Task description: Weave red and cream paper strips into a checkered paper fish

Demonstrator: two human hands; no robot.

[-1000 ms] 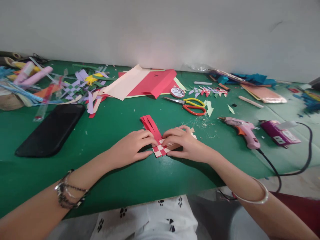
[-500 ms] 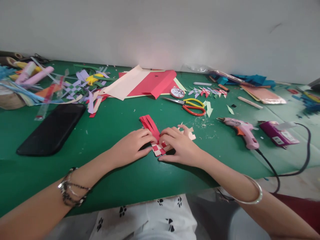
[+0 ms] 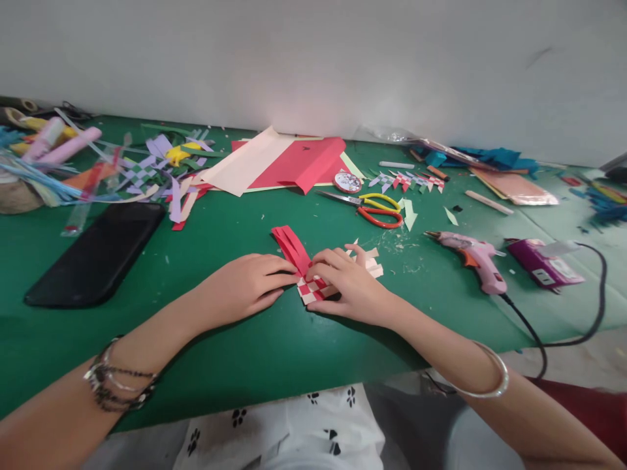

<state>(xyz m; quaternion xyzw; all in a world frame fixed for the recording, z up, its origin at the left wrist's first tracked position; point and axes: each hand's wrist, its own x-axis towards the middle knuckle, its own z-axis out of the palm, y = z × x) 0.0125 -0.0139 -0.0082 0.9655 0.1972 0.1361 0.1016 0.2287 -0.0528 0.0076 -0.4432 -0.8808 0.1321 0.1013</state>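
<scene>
A small checkered weave of red and cream paper strips [image 3: 306, 290] lies flat on the green table, partly hidden by my hands. Its loose red strips [image 3: 290, 243] point up and left, while the cream ends [image 3: 375, 266] stick out beyond my right hand. My left hand [image 3: 257, 284] has its fingers close together, the tips gripping the weave's left edge near the base of the red strips. Over the weave's right part curls my right hand [image 3: 347, 284], fingers bent on top and thumb along the lower edge.
Yellow-and-red-handled scissors [image 3: 377, 207] lie behind the weave, near paper sheets [image 3: 298, 163] and small woven pieces [image 3: 406, 181]. A pink glue gun [image 3: 473, 254] and purple power block [image 3: 545, 262] with a cord are on the right. At left are a black phone [image 3: 98, 254] and paper scraps [image 3: 147, 166].
My left hand has shifted slightly left, its fingers straighter and drawn off the weave's top to its left edge. My right hand has moved a little left over the weave.
</scene>
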